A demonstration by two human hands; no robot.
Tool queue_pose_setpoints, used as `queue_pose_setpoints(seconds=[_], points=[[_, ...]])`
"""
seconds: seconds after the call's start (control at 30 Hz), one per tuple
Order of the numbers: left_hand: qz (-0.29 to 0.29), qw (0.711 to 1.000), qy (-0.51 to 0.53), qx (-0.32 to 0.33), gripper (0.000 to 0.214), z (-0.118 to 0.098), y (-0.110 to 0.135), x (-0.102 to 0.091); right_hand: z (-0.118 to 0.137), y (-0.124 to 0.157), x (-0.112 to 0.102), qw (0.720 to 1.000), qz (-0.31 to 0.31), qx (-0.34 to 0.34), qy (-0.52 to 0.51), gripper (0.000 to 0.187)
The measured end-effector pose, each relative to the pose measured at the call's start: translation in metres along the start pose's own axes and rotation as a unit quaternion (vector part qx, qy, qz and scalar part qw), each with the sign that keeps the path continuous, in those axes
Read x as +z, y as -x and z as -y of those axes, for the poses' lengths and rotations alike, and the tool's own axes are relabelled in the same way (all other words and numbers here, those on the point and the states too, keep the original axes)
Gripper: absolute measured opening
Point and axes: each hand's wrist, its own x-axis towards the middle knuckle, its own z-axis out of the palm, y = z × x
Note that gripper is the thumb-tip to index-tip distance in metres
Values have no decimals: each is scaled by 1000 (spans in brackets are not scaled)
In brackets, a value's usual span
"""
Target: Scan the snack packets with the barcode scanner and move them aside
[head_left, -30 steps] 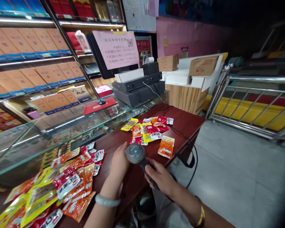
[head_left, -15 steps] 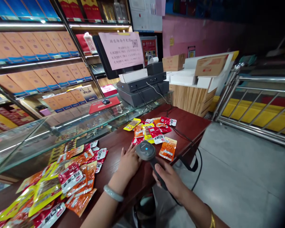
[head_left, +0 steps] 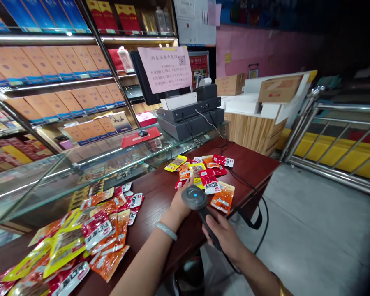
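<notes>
A dark handheld barcode scanner (head_left: 195, 198) with a small blue light is gripped by its handle in my right hand (head_left: 223, 234), its head above the table edge. Behind the scanner head, my left hand (head_left: 179, 205) reaches to the near side of a small pile of snack packets. One stretched finger shows at a yellow packet (head_left: 196, 169); the scanner covers the other fingers. Close by lie a red-and-white packet (head_left: 209, 181) and an orange packet (head_left: 223, 197). A larger heap of yellow, red and orange packets (head_left: 66, 242) spreads at the left.
The dark red table (head_left: 151, 230) adjoins a glass display counter (head_left: 80, 172). A cash register (head_left: 191, 121) and a screen with a pink notice (head_left: 165, 70) stand on the counter. The scanner's cable (head_left: 267, 222) hangs past the table's right edge. A metal railing (head_left: 342, 164) stands at the right.
My left hand has moved right and forward, from the bare tabletop to the smaller packet pile. My right hand still holds the scanner. The view has shifted slightly.
</notes>
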Motion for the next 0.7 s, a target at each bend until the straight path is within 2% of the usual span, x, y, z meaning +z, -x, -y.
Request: queue_pose_setpoints(seconds=[0.07,0.17,0.23,0.33,0.43,0.5,0.6,0.7], points=[[26,1000,-4,-7,59,0,4,-4,1,1,-1,1000,-1,-1,2,69],[59,998,-2,-10,55,4,23,-20,3,3,0,1000,6,6,-2,71],[55,998,5,-28,54,10,40,-32,5,5,2,1000,7,19,-7,73],[39,994,13,-96,44,19,60,-47,5,5,4,1000,7,26,-12,73],[-31,981,-97,-165,27,23,71,-54,3,4,4,999,17,25,-14,71],[-70,951,-213,-213,39,22,74,-55,1,2,4,999,25,23,-13,69],[-43,916,-302,-259,57,19,71,-52,1,2,4,999,32,12,-3,65],[0,916,-305,-262,56,18,66,-50,2,2,6,1000,24,12,3,66]])
